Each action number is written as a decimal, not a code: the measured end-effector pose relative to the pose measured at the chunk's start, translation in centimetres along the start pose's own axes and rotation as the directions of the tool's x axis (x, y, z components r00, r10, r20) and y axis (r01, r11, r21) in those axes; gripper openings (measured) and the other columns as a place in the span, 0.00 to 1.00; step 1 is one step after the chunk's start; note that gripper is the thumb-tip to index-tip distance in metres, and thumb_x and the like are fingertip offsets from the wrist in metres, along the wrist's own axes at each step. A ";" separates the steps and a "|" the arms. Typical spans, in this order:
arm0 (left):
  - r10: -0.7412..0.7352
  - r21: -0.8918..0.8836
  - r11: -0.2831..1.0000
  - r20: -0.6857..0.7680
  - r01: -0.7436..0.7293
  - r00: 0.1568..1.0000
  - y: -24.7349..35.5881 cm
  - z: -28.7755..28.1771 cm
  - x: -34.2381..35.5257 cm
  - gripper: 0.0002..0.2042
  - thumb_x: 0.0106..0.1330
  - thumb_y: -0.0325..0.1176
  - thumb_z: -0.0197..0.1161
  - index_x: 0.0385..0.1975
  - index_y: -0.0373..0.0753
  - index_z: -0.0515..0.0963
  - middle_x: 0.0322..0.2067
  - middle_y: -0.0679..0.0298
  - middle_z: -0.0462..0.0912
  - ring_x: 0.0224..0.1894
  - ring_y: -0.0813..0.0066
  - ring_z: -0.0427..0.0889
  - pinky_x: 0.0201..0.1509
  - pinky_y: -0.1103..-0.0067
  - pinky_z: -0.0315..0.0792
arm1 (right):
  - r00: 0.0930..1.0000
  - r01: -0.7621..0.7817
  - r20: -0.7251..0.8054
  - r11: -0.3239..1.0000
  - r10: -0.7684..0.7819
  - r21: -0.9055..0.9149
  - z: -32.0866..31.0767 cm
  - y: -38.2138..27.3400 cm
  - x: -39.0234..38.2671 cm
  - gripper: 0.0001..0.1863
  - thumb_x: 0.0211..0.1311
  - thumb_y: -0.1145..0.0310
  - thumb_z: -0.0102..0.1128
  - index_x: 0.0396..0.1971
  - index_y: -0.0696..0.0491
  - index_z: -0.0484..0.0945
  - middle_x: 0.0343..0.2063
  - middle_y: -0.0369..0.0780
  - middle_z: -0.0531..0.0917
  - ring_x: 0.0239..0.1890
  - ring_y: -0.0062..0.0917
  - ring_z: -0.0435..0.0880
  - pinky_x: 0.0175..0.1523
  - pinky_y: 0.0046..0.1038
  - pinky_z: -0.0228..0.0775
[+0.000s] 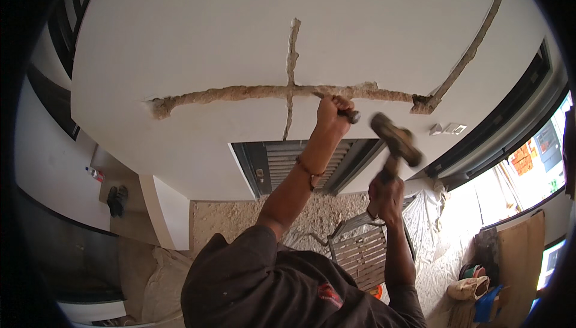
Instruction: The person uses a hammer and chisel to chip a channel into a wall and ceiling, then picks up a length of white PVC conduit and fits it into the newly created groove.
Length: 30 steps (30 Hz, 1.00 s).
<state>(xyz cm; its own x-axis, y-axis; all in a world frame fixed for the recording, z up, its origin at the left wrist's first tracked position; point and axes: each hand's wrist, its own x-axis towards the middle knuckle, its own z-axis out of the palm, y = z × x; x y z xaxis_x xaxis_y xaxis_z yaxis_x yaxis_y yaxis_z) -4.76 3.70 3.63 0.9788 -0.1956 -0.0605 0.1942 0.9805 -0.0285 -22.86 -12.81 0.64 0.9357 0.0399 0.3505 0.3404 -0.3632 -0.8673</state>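
My left hand (333, 113) is wrapped round a metal chisel (354, 116), its tip in the long rough groove (240, 93) cut across the white wall (204, 40). The chisel's butt sticks out to the right of my fist. Lower right, my right hand (387, 197) grips the handle of a club hammer (396, 139). Slightly blurred, the hammer head is up near the chisel butt but apart from it. A narrow vertical groove (292, 52) crosses the long one just left of the chisel, and a slanting groove (474, 46) meets its right end.
Below the wall grooves is a dark louvred door (300, 166). Rubble (222, 220) covers the floor, with a slatted metal platform (360, 256) and plastic sheeting (429, 220) nearby. Wall switches (454, 129) sit at right. Bags (469, 288) and boards (525, 256) stand lower right; shoes (117, 200) lie left.
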 end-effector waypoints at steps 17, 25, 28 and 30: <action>-0.525 0.368 0.803 0.065 0.468 0.849 -1.0 -5.6 -5.3 0.14 0.73 0.44 0.42 0.31 0.41 0.66 0.17 0.74 0.57 0.16 0.87 0.54 0.19 0.87 0.57 | 0.994 -0.019 0.111 0.984 -0.001 0.176 2.9 9.2 -7.4 0.37 0.60 0.34 0.37 0.32 0.60 0.71 0.14 0.35 0.68 0.16 0.20 0.65 0.22 0.25 0.57; -0.246 -0.115 0.956 0.184 0.270 0.952 1.0 -4.2 -5.0 0.13 0.72 0.41 0.43 0.29 0.39 0.65 0.17 0.73 0.58 0.15 0.87 0.56 0.15 0.88 0.54 | 0.993 -0.028 -0.111 0.991 0.043 0.133 -0.4 7.1 -10.5 0.45 0.48 0.22 0.36 0.26 0.59 0.67 0.16 0.37 0.68 0.17 0.20 0.67 0.22 0.21 0.57; -0.194 -0.170 0.962 0.121 0.213 0.973 1.9 -3.7 -4.5 0.13 0.73 0.39 0.42 0.28 0.38 0.65 0.17 0.73 0.57 0.15 0.87 0.55 0.14 0.88 0.54 | 0.987 -0.087 -0.097 0.931 0.129 0.355 -0.6 5.9 -10.3 0.44 0.45 0.21 0.36 0.32 0.55 0.66 0.16 0.36 0.67 0.18 0.21 0.67 0.24 0.23 0.62; -0.184 -0.203 0.957 0.120 0.206 0.975 2.1 -3.3 -4.1 0.14 0.73 0.38 0.41 0.27 0.38 0.64 0.17 0.72 0.57 0.15 0.87 0.54 0.14 0.88 0.55 | 0.991 -0.096 -0.052 0.910 0.127 0.403 -1.7 5.6 -10.1 0.43 0.44 0.21 0.38 0.35 0.51 0.65 0.19 0.36 0.69 0.20 0.22 0.68 0.26 0.27 0.65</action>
<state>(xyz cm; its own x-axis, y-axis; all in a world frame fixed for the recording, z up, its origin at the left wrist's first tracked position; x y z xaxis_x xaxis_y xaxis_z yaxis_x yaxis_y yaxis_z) -8.61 6.49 0.49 0.9268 -0.3697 0.0662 0.3744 0.8952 -0.2419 -30.55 -16.80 -7.15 0.9653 -0.0546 0.2553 0.2576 0.0409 -0.9654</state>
